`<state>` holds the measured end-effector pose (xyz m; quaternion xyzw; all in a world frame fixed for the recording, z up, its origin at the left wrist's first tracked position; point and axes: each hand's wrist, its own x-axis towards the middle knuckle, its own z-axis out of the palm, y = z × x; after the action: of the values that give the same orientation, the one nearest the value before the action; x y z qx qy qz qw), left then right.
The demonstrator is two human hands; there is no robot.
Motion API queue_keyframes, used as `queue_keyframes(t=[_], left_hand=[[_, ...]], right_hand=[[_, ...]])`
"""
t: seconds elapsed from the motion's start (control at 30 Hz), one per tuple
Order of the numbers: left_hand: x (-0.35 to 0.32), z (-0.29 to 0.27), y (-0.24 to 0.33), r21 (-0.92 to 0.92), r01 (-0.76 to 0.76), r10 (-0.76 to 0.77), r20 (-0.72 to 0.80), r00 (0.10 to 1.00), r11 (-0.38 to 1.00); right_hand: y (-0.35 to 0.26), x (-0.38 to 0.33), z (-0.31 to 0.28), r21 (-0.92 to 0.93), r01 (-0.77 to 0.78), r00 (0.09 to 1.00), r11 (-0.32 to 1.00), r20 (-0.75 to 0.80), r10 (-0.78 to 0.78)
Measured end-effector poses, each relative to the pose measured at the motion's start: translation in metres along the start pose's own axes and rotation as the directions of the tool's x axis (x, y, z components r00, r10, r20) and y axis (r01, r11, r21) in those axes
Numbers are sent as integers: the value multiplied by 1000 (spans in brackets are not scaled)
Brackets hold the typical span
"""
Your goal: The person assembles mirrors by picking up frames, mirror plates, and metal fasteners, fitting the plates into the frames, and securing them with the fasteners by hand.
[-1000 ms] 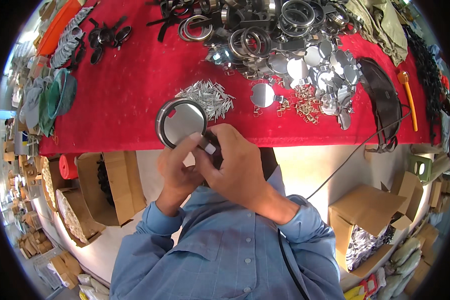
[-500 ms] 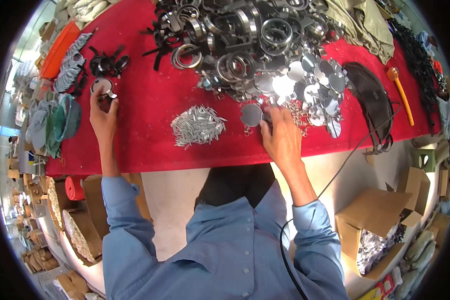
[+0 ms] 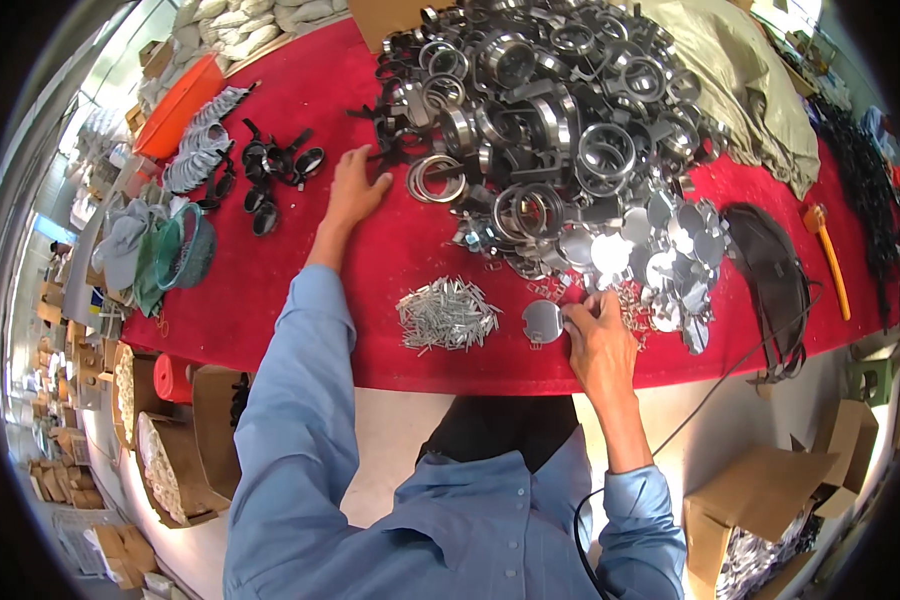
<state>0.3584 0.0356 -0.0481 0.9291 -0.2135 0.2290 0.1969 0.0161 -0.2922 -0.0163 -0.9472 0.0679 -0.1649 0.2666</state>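
Observation:
My left hand [image 3: 355, 190] lies open on the red cloth [image 3: 300, 260], fingers spread. It sits just left of a loose metal ring [image 3: 435, 178] and some black clip parts [image 3: 390, 150]. My right hand [image 3: 595, 335] is near the table's front edge, its fingertips pinching the right rim of a round metal disc [image 3: 542, 320] that lies flat on the cloth. A heap of small metal pins [image 3: 448, 313] lies left of the disc. Small clips [image 3: 632, 300] are scattered just beyond my right hand.
A big pile of metal rings and black frames [image 3: 550, 110] fills the far middle, with shiny discs [image 3: 660, 255] spilling toward me. Finished black round pieces [image 3: 270, 175] and a stack [image 3: 198, 150] lie far left. An orange-handled tool [image 3: 828, 250] lies right. Cardboard boxes [image 3: 760, 500] stand below.
My left hand has left the far left end of the table and moved right, toward the ring pile. My right hand has stayed at the metal disc.

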Motion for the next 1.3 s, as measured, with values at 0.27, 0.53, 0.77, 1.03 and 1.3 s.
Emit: queue_keyframes(t=[0.27, 0.53, 0.77, 1.03, 1.3], left_hand=[[16, -7, 31, -175, 102, -81, 119, 990, 979], [-34, -68, 11, -709, 432, -206, 385, 899, 557], [-83, -89, 23, -658, 710, -388, 604, 696, 249], [-105, -94, 52, -813, 562, -410, 465, 785, 152], [-209, -112, 213, -836, 542, -233, 547, 804, -91]], right_hand=[[3, -1, -4, 213, -24, 998, 977, -58, 37], [20, 2, -7, 172, 25, 986, 985, -170, 4], [6, -9, -11, 133, 231, 962, 964, -177, -206], [-2, -17, -8, 384, 15, 1000, 923, 17, -23], [-10, -24, -22, 424, 55, 993, 904, -122, -3]])
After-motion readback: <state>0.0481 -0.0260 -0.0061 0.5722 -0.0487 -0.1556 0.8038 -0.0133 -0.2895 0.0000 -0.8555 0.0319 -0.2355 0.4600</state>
